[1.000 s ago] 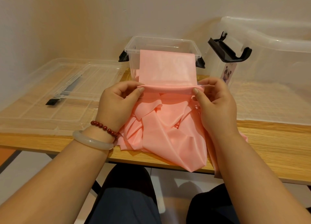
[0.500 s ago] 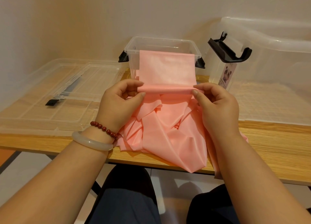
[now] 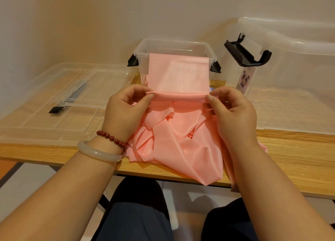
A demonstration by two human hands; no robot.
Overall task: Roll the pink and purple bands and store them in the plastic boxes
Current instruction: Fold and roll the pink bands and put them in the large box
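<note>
A pale wall (image 3: 90, 14) backs a wood-grain desk (image 3: 293, 150), with a small clear box (image 3: 174, 43) at its middle. The pink band (image 3: 177, 72) hangs over the near rim of the box, runs flat down its front wall and ends in a thin rolled edge just before the box. More of it lies in a loose, creased heap farther out from the box, spilling off the desk's front edge. The hands are set apart by the band's width: the left hand (image 3: 125, 110) pinches the roll's left end between thumb and forefinger, and the right hand (image 3: 233, 112) pinches its right end. The roll is slim, and the sheet looks smooth, thin and springy, so a slack pinch would probably let it unwind. Uneven turning would likely skew it into a cone. A tug on the draped part might drag the light box. A flat ribbed lid (image 3: 45, 88) lies left of the box, and a big box (image 3: 299, 47) of glossy see-through plastic stands to its right. No purple band shows.
</note>
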